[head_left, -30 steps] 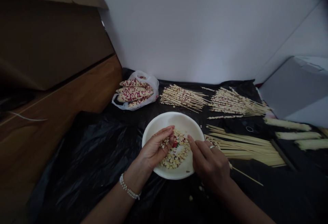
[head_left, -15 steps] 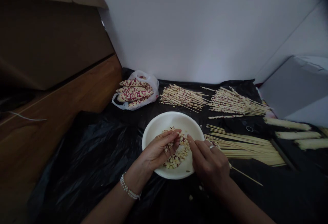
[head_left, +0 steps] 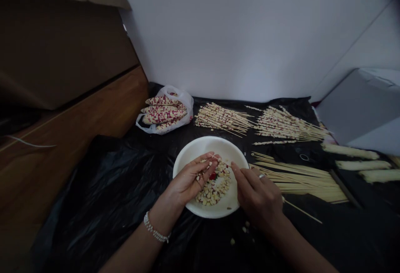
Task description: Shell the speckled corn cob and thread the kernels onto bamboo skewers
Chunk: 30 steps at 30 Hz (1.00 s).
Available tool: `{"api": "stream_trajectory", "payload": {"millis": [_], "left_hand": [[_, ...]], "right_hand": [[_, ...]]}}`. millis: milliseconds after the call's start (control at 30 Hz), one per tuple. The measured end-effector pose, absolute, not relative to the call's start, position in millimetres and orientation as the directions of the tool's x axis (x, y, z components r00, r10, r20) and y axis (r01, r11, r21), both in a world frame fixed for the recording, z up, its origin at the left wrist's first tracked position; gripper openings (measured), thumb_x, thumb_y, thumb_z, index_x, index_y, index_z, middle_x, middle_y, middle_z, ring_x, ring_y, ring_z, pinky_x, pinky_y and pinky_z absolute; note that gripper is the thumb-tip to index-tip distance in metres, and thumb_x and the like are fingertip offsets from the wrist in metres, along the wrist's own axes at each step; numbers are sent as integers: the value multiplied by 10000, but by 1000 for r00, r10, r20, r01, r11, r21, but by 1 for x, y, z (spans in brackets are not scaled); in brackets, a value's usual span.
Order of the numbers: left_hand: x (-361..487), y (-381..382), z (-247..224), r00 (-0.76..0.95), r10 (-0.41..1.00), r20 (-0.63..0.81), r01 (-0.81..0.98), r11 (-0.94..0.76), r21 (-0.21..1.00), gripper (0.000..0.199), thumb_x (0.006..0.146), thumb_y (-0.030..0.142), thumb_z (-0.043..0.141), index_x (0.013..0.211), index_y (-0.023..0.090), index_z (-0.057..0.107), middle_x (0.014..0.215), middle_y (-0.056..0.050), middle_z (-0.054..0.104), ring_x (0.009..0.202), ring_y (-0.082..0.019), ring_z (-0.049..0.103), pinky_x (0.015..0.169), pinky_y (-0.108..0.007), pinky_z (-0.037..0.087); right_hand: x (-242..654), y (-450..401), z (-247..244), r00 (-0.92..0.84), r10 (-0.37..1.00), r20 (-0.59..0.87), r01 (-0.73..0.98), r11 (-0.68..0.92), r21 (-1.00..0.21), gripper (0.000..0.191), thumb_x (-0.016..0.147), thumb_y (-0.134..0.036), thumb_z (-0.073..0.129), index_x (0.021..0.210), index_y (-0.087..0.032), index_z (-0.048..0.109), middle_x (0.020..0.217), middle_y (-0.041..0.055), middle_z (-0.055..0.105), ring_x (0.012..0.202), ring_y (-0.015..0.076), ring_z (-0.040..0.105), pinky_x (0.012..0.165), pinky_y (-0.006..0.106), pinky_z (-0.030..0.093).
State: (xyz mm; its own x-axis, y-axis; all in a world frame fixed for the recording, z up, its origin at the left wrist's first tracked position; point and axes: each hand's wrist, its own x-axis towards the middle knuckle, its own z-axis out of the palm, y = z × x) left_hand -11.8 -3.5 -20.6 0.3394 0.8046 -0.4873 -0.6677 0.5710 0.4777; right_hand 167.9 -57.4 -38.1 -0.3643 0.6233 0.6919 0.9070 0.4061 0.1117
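A white bowl (head_left: 183, 156) holds loose corn kernels (head_left: 214, 194), pale and dark red. Over its left part my left hand (head_left: 193, 177) cups several kernels, its thumb and fingertips pinched at the tip of a thin skewer. My right hand (head_left: 258, 189) is closed around that skewer at the bowl's right rim; the skewer's back end (head_left: 303, 211) sticks out to the right behind the hand. A few kernels seem to sit on the skewer between the hands. Something bright red shows among the kernels under my left fingers.
Behind the bowl are a plastic bag of speckled corn cobs (head_left: 164, 112) and two piles of kernel-covered skewers (head_left: 221, 118). Bare skewers (head_left: 306, 179) lie to the right, with stripped cobs (head_left: 362, 164) beyond. Black plastic (head_left: 125, 189) covers the surface; a few kernels lie in front.
My right hand has shifted slightly right with the skewer. My left fingers have moved a little, and a red spot now shows in the bowl beneath them.
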Motion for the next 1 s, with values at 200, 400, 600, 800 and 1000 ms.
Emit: {"api": "stream_trajectory", "payload": {"millis": [200, 400, 600, 800, 1000], "left_hand": [[-12, -1, -20, 276, 801, -531, -689, 550, 472, 233, 817, 95, 584, 1045, 115, 631, 974, -97, 709, 914, -164, 678, 744, -212, 572], [-15, 4, -19, 377, 761, -528, -691, 611, 387, 330, 880, 239, 497, 1104, 17, 593, 1024, -200, 678, 985, -259, 654, 838, -349, 552], [-14, 3, -18, 345, 759, -552, -686, 605, 403, 370, 819, -2, 444, 1174, 12, 545, 1088, -202, 655, 1028, -261, 636, 827, -327, 558], [-12, 0, -21, 322, 781, -535, -724, 567, 392, 299, 807, -29, 491, 1085, 32, 584, 1071, -176, 657, 1037, -243, 632, 843, -294, 555], [-12, 0, -21, 244, 791, -560, -715, 537, 447, 139, 813, 56, 572, 934, 56, 641, 905, -120, 687, 800, -146, 675, 723, -216, 571]], "right_hand": [[168, -57, -38, -363, 615, 700, 910, 396, 124, 471, 811, -95, 572, 1276, -143, 518, 833, 41, 662, 750, 150, 547, 670, 284, 394], [167, -57, -39, -365, 621, 694, 911, 391, 130, 431, 800, -85, 576, 1227, -139, 562, 825, 42, 660, 732, 142, 536, 662, 278, 378], [167, -57, -39, -366, 634, 681, 908, 405, 111, 420, 808, -85, 566, 1226, -130, 560, 823, 46, 654, 753, 148, 538, 684, 279, 386], [167, -57, -39, -376, 628, 682, 901, 420, 109, 448, 818, -79, 544, 1263, -125, 532, 831, 53, 654, 753, 150, 538, 688, 284, 396], [166, -57, -36, -371, 609, 701, 901, 418, 114, 439, 811, -71, 546, 1246, -130, 549, 810, 42, 658, 725, 143, 527, 657, 280, 375]]}}
